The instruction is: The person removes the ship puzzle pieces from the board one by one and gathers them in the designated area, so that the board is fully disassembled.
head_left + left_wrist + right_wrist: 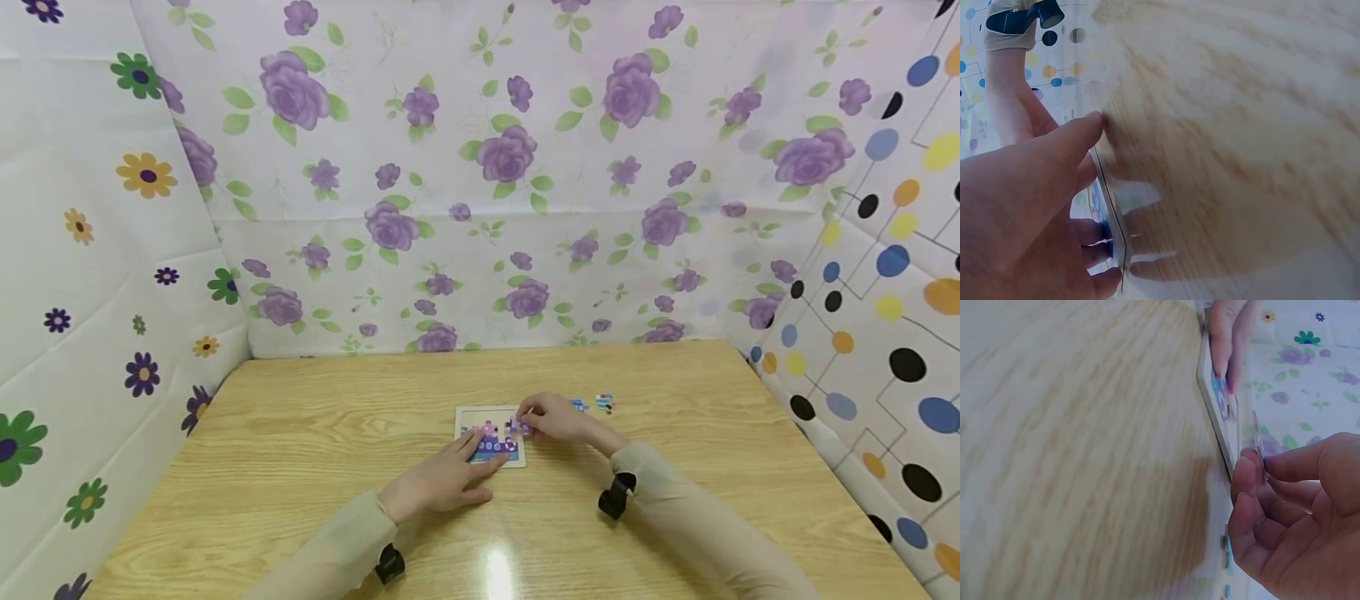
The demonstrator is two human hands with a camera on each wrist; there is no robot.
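Observation:
A small jigsaw puzzle tray (491, 408) with a pale border lies on the table, partly filled with purple, pink and blue pieces (491, 446). My left hand (442, 479) rests on its left and lower part with fingers spread, covering some of the picture. Between thumb and fingertips, my right hand (557, 418) pinches a purple puzzle piece (514, 426) above the tray's right side. In the right wrist view that puzzle piece (1258, 437) stands on edge, seen as a thin sliver apart from the tray (1213, 412). The left wrist view shows the left thumb (1085, 128) beside the tray's edge.
Loose puzzle pieces (604, 403) lie on the wooden table (337, 417) beyond my right hand, one group partly hidden by it. Flowered cloth (480, 275) hangs along the back, with patterned cloths at both sides. A black strap device (617, 496) sits on each wrist.

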